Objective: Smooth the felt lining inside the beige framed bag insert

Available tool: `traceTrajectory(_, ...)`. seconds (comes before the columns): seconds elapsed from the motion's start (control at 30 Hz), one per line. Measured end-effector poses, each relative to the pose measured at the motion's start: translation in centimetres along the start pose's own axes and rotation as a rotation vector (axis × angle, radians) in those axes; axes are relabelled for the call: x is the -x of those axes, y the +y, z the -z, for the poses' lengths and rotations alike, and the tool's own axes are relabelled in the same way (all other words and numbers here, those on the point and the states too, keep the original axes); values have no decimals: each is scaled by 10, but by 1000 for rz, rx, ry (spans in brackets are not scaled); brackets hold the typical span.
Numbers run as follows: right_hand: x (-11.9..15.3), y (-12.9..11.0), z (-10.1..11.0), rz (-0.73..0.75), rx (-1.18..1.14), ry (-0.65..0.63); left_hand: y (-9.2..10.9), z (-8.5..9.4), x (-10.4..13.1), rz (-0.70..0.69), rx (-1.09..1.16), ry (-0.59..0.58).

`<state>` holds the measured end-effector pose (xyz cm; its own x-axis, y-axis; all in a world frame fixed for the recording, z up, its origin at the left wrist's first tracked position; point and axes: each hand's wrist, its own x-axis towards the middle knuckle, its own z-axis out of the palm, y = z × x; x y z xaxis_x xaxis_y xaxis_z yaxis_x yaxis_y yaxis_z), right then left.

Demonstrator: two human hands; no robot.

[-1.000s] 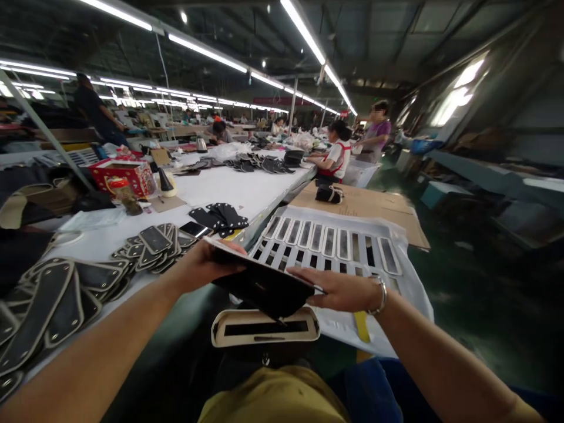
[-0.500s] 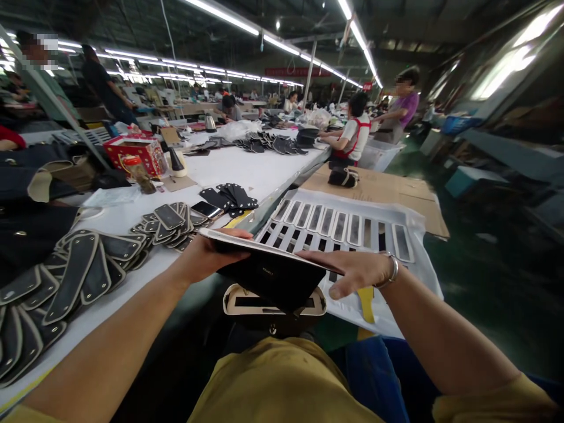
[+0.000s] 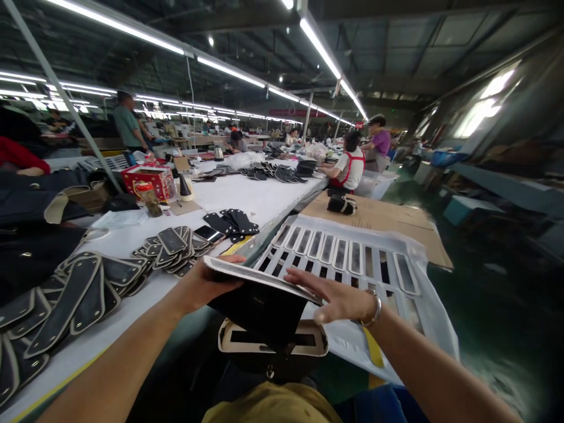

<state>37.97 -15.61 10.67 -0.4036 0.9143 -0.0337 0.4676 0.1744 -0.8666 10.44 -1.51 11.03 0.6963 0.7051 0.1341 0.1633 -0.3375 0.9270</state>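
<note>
In head view: gripping by left hand (image 3: pixel 196 288), between thumb and fingers, the left end of a flat black panel with pale edge (image 3: pixel 259 305). With right hand (image 3: pixel 341 298) unclenched, fingers stretched along the right end of the panel, thumb apart; cannot tell how firmly touching. Just below the panel, a dark container with cream rim (image 3: pixel 225 342) and metal clasp (image 3: pixel 270 371); inside, a long dark slot (image 3: pixel 240 336), depth too dark to tell. On the white tabletop (image 3: pixel 247 194), at left, a heap of dark studded pieces with pale borders (image 3: pixel 106 276); farther, a red patterned box (image 3: pixel 154 181), contents unclear, and just beside, a see-through jar with red lid (image 3: pixel 153 205), brownish inside. At right, rows of dark rectangular strips with pale frames (image 3: pixel 340 254) upon a white sheet (image 3: pixel 348 339). Far ahead, a translucent plastic bin (image 3: pixel 376 183), contents too blurred.
</note>
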Motion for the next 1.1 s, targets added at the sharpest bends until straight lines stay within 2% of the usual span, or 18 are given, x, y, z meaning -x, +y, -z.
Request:
traceTrajectory(0.07, -6, -8, -15, -98, 351, 123, -2, -7, -2, -1, 9, -32)
traceTrajectory(0.13, -12, -11, -28, -120, 540, 216, -4, -14, -4, -2, -6, -58)
traceTrajectory(0.27, -14, -2, -34, -115, 567, 251, -8, -16, -2, -14, -103, -54)
traceTrajectory(0.33, -9, 6, -29, -140, 576, 304, -16, -14, 5, -42, -291, -29)
traceTrajectory(0.43, 3, 15, -22, -162, 561, 400, -35, -18, 26, -100, -664, 93)
traceTrajectory(0.5, 11, 21, -21, -156, 532, 439, -52, -31, 48, -189, -797, 123)
traceTrajectory(0.63, 18, 30, -31, -106, 509, 461, -86, -71, 91, -418, -859, -19)
traceTrajectory(0.77, 9, 36, -53, -98, 456, 477, -108, -97, 103, -385, -906, -10)
traceTrajectory(0.93, -2, 43, -75, -150, 526, 495, -123, -101, 97, -445, -924, 10)
traceTrajectory(1.1, 10, 49, -86, -249, 872, 431, -135, -100, 101, -509, -900, 23)
